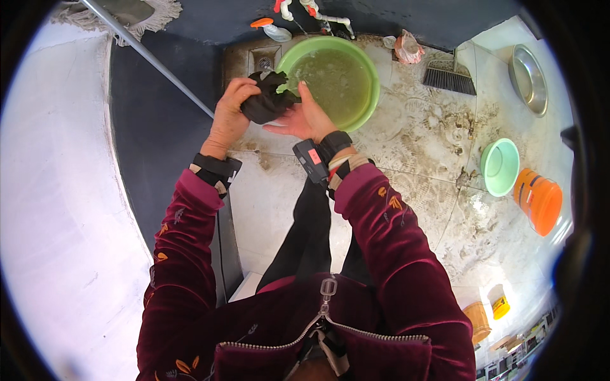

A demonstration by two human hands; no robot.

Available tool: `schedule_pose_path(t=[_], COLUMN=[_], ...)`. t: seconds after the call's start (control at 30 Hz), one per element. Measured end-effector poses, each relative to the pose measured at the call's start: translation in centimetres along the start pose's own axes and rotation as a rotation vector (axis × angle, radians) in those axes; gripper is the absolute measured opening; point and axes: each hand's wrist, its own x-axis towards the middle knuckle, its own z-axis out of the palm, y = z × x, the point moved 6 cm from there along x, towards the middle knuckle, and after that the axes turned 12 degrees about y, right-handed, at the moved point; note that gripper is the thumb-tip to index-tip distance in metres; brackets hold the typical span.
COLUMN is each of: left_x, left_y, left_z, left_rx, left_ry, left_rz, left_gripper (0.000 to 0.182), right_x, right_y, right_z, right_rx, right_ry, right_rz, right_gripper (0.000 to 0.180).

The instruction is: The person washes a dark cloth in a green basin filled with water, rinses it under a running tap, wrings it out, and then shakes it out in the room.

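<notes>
My left hand (234,109) grips a crumpled black cloth or bag (267,102), which of the two I cannot tell. Palm up and thumb raised, my right hand (307,114) sits at the black item's lower right; some of its fingertips are hidden behind it. Whether the right hand touches it is unclear. Just beyond both hands a green basin (376,90) rests on the floor with murky water (333,81) in it. The black item is near the basin's left rim.
A floor drain (265,63) lies left of the basin, with white pipes and taps (312,9) behind. On the right are a broom head (449,77), a metal bowl (528,81), a mint-green basin (499,166) and an orange bucket (538,200). A mop pole (147,57) slants at the left.
</notes>
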Motion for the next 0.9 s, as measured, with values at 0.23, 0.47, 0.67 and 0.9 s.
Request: schedule_pose_path(t=[0.23,0.47,0.67,0.9], left_x=[-0.4,-1.0,-4.2,-1.4], left_y=[3.3,0.9,-4.9,-1.3], left_z=[0.7,-0.5,1.7,-2.8], left_rx=[0.047,-0.331,-1.197,-0.405], left_ry=[-0.27,-0.032,0.209,0.126], left_rz=[0.173,-0.153,-1.123,-0.412], left_gripper=[0.037,0.03,0.043,0.052], right_x=[1.3,2.4,2.2,1.7], right_y=[-0.7,-1.2,-2.4,-2.4], right_z=[0.8,1.2,2.7,3.0], right_rx=[0.011,0.114,0.197,0.265], right_ry=[0.163,0.152,0.079,0.255], right_rz=[-0.16,-0.184,-0.289,-0.271], right_gripper=[0.059,0.027,0.026,0.026])
